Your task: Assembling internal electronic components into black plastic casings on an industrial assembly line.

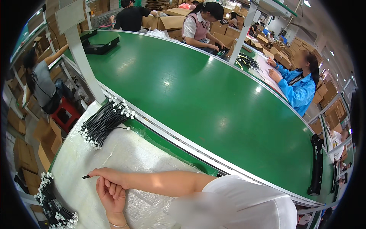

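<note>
My right hand (pixel 110 176) reaches across from the right, white sleeve on the arm, and pinches a small black piece (pixel 85 177) that sticks out to the left of its fingertips. My left hand (pixel 111 196) lies palm up just below it. Its fingers curl up against the right hand and nothing shows in the palm. Both rest over the white plastic-covered worktable (pixel 126 152). A bundle of black cables with white connectors (pixel 105 124) lies farther up the table. A second such bundle (pixel 53 206) sits at the lower left edge.
A wide green conveyor belt (pixel 198 99) runs past the table's far side behind a metal rail. On it lie a long black part (pixel 316 164) at the right and a black tray (pixel 101 44) at the far left. Other people work around the belt, among cardboard boxes.
</note>
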`<state>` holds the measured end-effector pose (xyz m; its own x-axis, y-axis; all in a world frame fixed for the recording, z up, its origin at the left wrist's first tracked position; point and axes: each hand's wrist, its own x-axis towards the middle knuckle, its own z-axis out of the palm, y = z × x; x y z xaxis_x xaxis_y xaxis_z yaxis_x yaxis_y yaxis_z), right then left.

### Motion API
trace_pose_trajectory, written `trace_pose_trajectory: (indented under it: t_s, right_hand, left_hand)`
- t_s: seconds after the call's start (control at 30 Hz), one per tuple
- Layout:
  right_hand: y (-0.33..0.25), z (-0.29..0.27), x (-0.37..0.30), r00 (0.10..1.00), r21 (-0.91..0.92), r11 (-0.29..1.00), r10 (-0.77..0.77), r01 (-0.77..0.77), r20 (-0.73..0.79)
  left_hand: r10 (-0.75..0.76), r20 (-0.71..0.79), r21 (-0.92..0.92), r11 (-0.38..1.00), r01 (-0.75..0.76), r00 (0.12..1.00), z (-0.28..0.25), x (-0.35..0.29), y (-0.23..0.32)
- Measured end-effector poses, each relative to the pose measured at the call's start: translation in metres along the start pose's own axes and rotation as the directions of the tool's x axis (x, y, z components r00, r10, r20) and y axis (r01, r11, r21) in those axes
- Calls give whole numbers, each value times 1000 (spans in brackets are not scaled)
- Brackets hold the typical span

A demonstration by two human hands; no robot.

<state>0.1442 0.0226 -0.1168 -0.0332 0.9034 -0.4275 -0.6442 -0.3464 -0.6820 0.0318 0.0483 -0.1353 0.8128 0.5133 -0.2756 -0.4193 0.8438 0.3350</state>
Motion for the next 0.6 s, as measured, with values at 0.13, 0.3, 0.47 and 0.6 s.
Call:
trace_pose_trajectory:
  t_s: [0.13, 0.3, 0.47, 0.6]
  right_hand:
    - [4, -2, 5, 1000, -8, 1000, 16, -16, 15]
    - [6, -4, 9, 999, -4, 999, 44, -44, 27]
    - [5, -3, 6, 1000, -9, 1000, 21, -21, -9]
    - [4, -1, 7, 999, -22, 1000, 8, -9, -31]
  left_hand:
    - [-25, -6, -6, 1000, 25, 1000, 2, 0, 1]
    - [-7, 51, 26, 1000, 6, 999, -2, 2, 1]
    - [-16, 70, 25, 1000, 14, 997, 1, 1, 0]
    - [-14, 79, 23, 1000, 12, 997, -6, 3, 2]
